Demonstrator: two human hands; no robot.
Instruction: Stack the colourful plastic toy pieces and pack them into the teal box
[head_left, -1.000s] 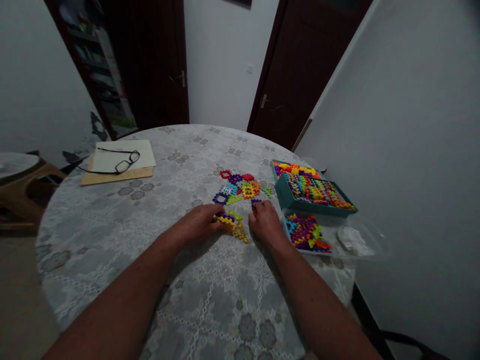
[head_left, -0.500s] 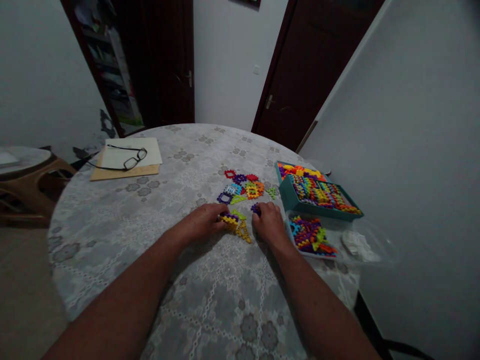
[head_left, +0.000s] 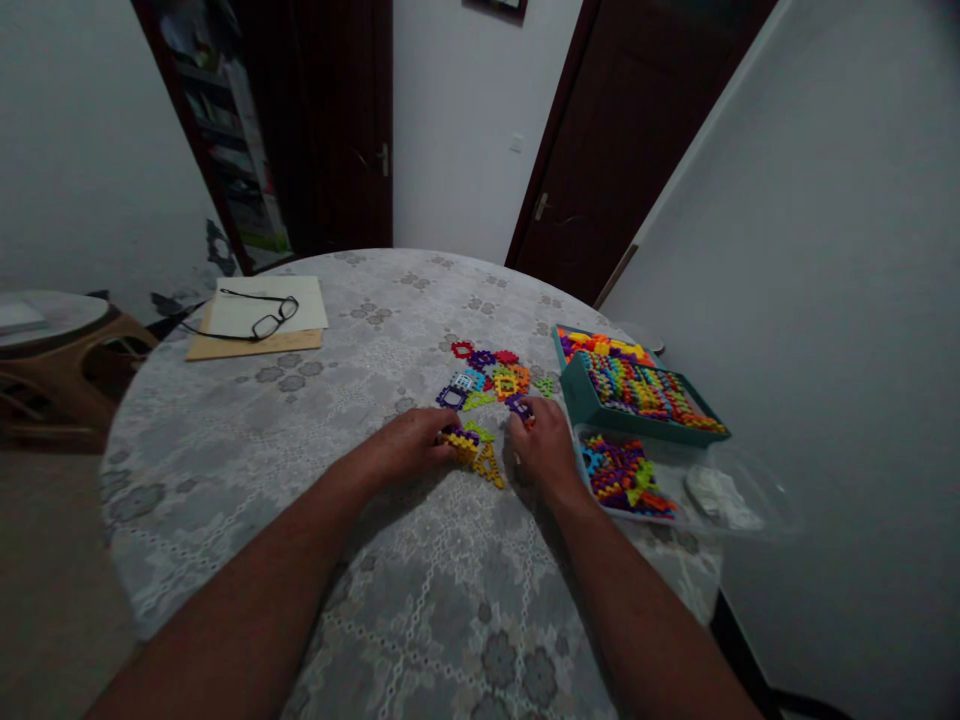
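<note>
Grips the yellow joined pieces in the left hand, with thumb and fingers closed on the left end, low over the patterned cloth of the worktop. Shows purple and lime parts along the far edge of the same group; too small to tell how all of them link. Holds a purple piece in the right hand, with fingertips closed on it and a bit of orange showing beside them. Leaves a gap between the two hands, near the middle of the worktop. Just beyond, a loose cluster of notched shapes: a red ring, a purple frame and a yellow square among them, with a lime triangle a little to the right. Farther right, a teal box full of colourful pieces, beside another filled tray. Nearer, to the right of the right hand, a clear container of mixed pieces, with a crumpled white wad farther right. At the far left of the worktop, black glasses lying across white paper and a tan board
</note>
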